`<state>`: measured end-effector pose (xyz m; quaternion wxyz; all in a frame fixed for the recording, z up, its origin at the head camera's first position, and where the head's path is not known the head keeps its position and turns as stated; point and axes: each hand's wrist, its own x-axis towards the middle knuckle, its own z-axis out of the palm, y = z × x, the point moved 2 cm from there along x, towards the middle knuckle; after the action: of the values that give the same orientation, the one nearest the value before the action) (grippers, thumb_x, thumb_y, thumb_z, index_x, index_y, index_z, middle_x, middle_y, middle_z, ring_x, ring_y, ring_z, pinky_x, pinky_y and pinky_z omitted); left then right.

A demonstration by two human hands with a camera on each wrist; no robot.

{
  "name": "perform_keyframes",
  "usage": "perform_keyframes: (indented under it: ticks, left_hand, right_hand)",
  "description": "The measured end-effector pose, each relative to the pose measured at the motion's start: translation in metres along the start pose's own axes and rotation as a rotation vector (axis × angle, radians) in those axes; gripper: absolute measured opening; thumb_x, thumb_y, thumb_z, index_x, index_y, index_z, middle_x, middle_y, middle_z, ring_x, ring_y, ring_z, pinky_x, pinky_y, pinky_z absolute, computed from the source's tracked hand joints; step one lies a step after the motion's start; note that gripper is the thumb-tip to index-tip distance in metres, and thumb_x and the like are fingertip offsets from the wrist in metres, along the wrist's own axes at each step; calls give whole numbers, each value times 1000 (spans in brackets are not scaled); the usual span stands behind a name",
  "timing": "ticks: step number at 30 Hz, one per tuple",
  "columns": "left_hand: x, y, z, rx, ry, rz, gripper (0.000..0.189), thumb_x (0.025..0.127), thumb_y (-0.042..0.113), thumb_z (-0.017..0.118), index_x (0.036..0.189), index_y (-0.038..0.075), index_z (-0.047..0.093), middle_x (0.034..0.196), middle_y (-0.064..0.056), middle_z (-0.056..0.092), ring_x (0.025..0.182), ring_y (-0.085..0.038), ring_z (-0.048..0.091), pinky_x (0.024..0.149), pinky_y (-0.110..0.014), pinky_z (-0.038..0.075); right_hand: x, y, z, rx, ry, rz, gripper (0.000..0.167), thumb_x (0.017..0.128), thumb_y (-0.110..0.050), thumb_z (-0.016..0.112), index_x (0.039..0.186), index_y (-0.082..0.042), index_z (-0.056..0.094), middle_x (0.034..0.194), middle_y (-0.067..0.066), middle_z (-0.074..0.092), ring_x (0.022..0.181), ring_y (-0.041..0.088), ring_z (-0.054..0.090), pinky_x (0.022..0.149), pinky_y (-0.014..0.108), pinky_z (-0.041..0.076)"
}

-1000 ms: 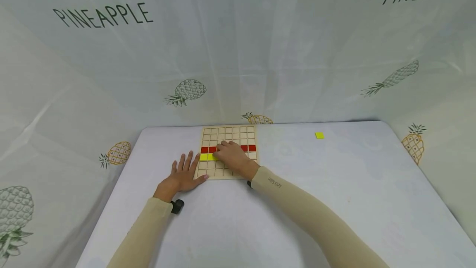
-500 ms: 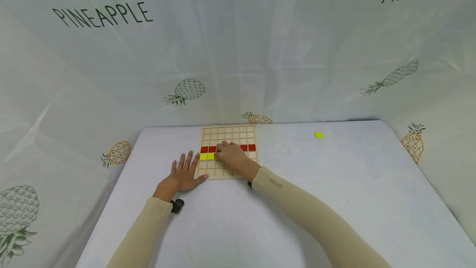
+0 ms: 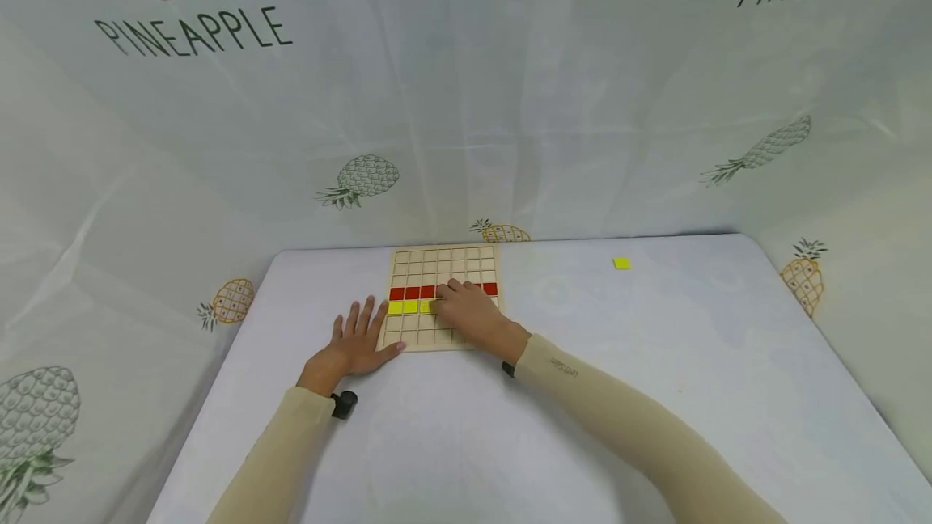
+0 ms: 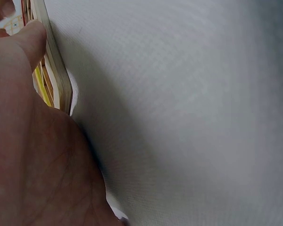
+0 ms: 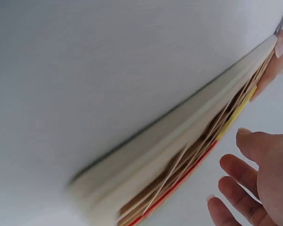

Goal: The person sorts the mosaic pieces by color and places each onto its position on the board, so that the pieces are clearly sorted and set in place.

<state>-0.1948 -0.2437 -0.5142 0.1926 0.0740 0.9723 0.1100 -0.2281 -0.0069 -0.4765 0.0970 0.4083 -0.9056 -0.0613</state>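
A pale wooden grid board (image 3: 444,255) lies near the table's back edge. Across its middle runs a row of red tiles (image 3: 412,293), partly covered by the right hand. Just below, yellow tiles (image 3: 411,307) fill cells from the left side. My left hand (image 3: 357,340) rests with spread fingers on the table, its thumb and index finger at the board's left edge. Over the board's right half is my right hand (image 3: 473,315). In the right wrist view its thumb and loosely bent fingers (image 5: 240,172) stand apart, with nothing between them.
One loose yellow tile (image 3: 621,264) lies on the white table (image 3: 582,395) at the back right. A pale curtain (image 3: 466,103) with pineapple prints hangs behind the table and at its sides.
My right hand has shifted a little to the right, away from the yellow tiles, exposing a third yellow tile and a third red one. The left hand stays in place.
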Motion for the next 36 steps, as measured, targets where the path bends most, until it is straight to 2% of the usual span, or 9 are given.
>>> perform_keyframes:
  ticks: [7,13,18,23,36]
  left_hand:
    - [0,-5,3,-4,20,-5,100,103,62,51,170,4,5,175,-27,-8,160,-52,-11,124,-70,-9]
    - [-1,-8,4,-14,36,1,101,102,63,51,169,2,6,174,-28,-7,159,-53,-10,123,-71,-10]
    - [-2,-8,4,-22,38,13,103,102,67,49,169,1,6,174,-29,-7,159,-54,-11,123,-71,-11]
    - [-1,-5,3,-22,21,13,101,103,62,51,169,2,5,174,-28,-8,159,-53,-11,124,-70,-10]
    - [2,-4,2,-17,16,25,100,103,62,50,169,2,4,174,-27,-10,159,-52,-12,123,-70,-10]
  right_hand:
    - [-31,30,-4,18,88,36,38,96,-9,79,132,-19,75,124,3,69,115,22,63,94,34,56]
    - [-62,64,-1,53,161,87,31,98,-16,78,128,-16,77,124,4,71,114,24,66,95,38,57]
    - [-91,92,2,96,172,151,36,96,-16,81,132,-13,75,129,8,71,119,27,65,98,43,57]
    - [-122,119,4,128,168,198,41,95,-15,82,135,-9,73,134,13,69,123,32,64,101,48,55]
    - [-183,181,12,65,164,239,48,90,-18,86,135,-5,72,134,19,68,122,38,64,101,54,54]
